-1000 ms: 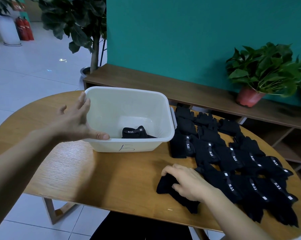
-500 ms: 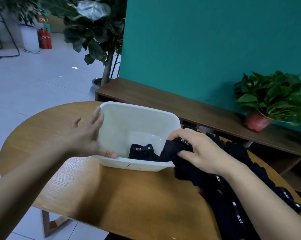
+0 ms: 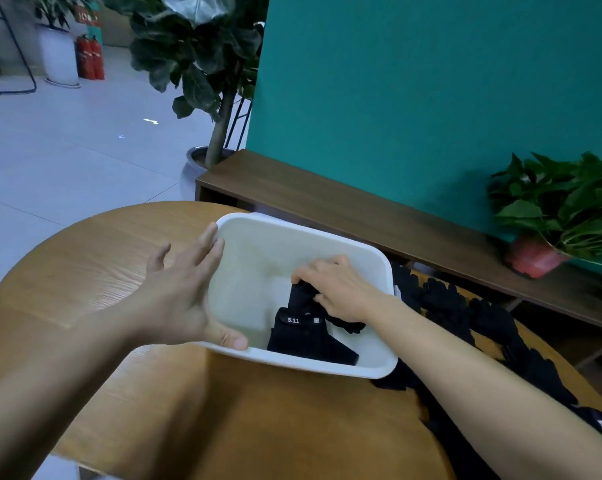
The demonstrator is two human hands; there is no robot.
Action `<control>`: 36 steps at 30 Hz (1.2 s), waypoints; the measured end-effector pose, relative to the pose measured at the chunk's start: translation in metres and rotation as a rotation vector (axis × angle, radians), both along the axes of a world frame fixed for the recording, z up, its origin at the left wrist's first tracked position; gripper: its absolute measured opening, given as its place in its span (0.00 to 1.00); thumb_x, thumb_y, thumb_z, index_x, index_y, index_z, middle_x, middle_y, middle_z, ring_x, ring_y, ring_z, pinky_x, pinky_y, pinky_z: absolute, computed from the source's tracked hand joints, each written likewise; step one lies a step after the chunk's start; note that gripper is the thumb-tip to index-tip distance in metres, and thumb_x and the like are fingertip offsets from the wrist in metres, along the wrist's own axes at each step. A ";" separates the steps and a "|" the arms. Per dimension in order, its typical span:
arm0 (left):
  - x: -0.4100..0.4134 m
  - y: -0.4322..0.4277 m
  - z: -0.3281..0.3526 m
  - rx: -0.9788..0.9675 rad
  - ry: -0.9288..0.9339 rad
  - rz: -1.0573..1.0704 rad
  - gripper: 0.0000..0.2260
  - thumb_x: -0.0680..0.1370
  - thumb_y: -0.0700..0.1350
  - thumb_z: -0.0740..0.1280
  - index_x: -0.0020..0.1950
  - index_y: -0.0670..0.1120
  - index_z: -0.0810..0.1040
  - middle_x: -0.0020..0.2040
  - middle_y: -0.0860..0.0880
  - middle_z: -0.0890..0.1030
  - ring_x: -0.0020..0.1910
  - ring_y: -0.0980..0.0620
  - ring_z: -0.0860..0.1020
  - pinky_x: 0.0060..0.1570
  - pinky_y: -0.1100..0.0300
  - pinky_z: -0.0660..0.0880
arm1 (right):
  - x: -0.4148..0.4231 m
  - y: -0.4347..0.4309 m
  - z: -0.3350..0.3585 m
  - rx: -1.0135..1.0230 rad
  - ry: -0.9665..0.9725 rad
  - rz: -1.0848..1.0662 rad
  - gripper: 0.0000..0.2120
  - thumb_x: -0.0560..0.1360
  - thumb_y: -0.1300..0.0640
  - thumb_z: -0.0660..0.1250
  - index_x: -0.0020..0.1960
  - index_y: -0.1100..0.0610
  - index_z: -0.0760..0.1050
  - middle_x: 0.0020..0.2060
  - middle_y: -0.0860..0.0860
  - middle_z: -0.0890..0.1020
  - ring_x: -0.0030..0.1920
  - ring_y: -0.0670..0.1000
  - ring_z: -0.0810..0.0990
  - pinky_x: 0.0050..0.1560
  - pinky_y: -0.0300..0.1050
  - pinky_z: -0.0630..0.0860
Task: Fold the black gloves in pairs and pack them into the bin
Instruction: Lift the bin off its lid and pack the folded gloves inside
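A white plastic bin (image 3: 368, 251) sits on the round wooden table (image 3: 84, 258). My left hand (image 3: 185, 292) grips the bin's near left corner, thumb over the rim and fingers spread along the outer wall. My right hand (image 3: 341, 289) is inside the bin, fingers closed on a folded pair of black gloves (image 3: 301, 296), pressing it down behind another folded black pair (image 3: 310, 337) with a white "5.11" label that lies on the bin floor. A heap of loose black gloves (image 3: 459, 306) lies on the table right of the bin, partly hidden by my right forearm.
A low dark wooden bench (image 3: 327, 209) runs along the teal wall behind the table, with a potted plant in a red pot (image 3: 535, 258) on it. A tall leafy plant (image 3: 202, 64) stands at the bench's left end. White tiled floor lies to the left.
My right hand took a folded pair from the table, carried it over the bin's rim and now holds it low inside the bin. My left hand stayed on the bin. The camera moved closer.
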State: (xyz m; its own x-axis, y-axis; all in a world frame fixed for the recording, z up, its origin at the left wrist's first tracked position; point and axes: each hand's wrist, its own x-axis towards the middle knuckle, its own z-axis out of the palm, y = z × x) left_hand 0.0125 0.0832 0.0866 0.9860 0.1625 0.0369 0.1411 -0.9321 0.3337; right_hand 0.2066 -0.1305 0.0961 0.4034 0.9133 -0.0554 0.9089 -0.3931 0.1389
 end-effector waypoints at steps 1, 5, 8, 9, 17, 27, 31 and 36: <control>0.001 0.000 -0.001 0.003 -0.002 0.000 0.72 0.48 0.86 0.53 0.79 0.47 0.31 0.74 0.56 0.23 0.75 0.65 0.36 0.74 0.47 0.29 | 0.003 0.002 -0.005 -0.012 -0.007 0.011 0.21 0.76 0.66 0.60 0.66 0.51 0.68 0.49 0.47 0.70 0.54 0.54 0.73 0.61 0.46 0.57; 0.004 0.000 -0.002 0.012 -0.001 0.013 0.72 0.47 0.86 0.51 0.78 0.47 0.30 0.75 0.55 0.23 0.73 0.66 0.33 0.73 0.46 0.28 | 0.016 0.009 -0.022 -0.018 0.043 0.011 0.21 0.76 0.65 0.62 0.68 0.51 0.67 0.55 0.51 0.73 0.57 0.56 0.73 0.58 0.44 0.58; 0.007 0.001 -0.001 -0.003 0.000 0.011 0.74 0.45 0.88 0.50 0.78 0.47 0.28 0.74 0.55 0.23 0.74 0.64 0.31 0.73 0.47 0.27 | 0.023 0.012 -0.027 -0.016 0.084 -0.006 0.22 0.76 0.63 0.64 0.69 0.52 0.66 0.60 0.53 0.73 0.61 0.57 0.71 0.63 0.49 0.63; 0.007 0.001 -0.001 -0.005 0.001 0.009 0.74 0.45 0.88 0.49 0.78 0.47 0.28 0.73 0.56 0.22 0.75 0.63 0.30 0.72 0.47 0.27 | 0.025 0.012 -0.029 -0.013 0.094 -0.008 0.23 0.76 0.64 0.65 0.69 0.53 0.66 0.62 0.53 0.72 0.62 0.57 0.70 0.63 0.48 0.62; 0.008 0.001 0.002 -0.017 -0.005 0.007 0.75 0.44 0.89 0.47 0.78 0.46 0.29 0.73 0.56 0.24 0.74 0.63 0.30 0.71 0.49 0.24 | 0.025 0.013 -0.033 -0.004 0.005 0.054 0.29 0.76 0.65 0.65 0.74 0.51 0.63 0.71 0.53 0.67 0.71 0.57 0.64 0.71 0.49 0.57; 0.001 -0.003 0.006 0.046 0.029 0.007 0.74 0.46 0.88 0.50 0.78 0.46 0.29 0.72 0.56 0.22 0.72 0.65 0.31 0.71 0.47 0.25 | -0.002 -0.007 -0.022 0.229 -0.076 0.056 0.31 0.71 0.71 0.67 0.71 0.52 0.72 0.64 0.59 0.73 0.64 0.61 0.69 0.61 0.56 0.68; -0.002 -0.005 0.005 0.044 0.015 0.008 0.73 0.47 0.87 0.52 0.78 0.46 0.30 0.75 0.54 0.24 0.73 0.64 0.31 0.71 0.46 0.26 | -0.017 -0.015 -0.028 0.092 -0.061 -0.081 0.30 0.79 0.64 0.62 0.78 0.51 0.59 0.70 0.55 0.64 0.69 0.58 0.62 0.62 0.50 0.67; -0.005 -0.007 0.002 0.065 -0.002 -0.001 0.73 0.48 0.87 0.52 0.78 0.46 0.29 0.74 0.54 0.23 0.73 0.63 0.30 0.71 0.46 0.25 | -0.019 -0.010 -0.031 -0.037 0.048 -0.189 0.34 0.80 0.65 0.61 0.80 0.52 0.51 0.76 0.56 0.55 0.75 0.58 0.55 0.65 0.50 0.69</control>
State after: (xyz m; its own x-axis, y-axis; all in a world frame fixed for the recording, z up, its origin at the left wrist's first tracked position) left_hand 0.0075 0.0763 0.0890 0.9861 0.1584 0.0493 0.1393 -0.9520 0.2726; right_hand 0.1880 -0.1407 0.0651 0.5637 0.8185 -0.1108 0.8253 -0.5529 0.1146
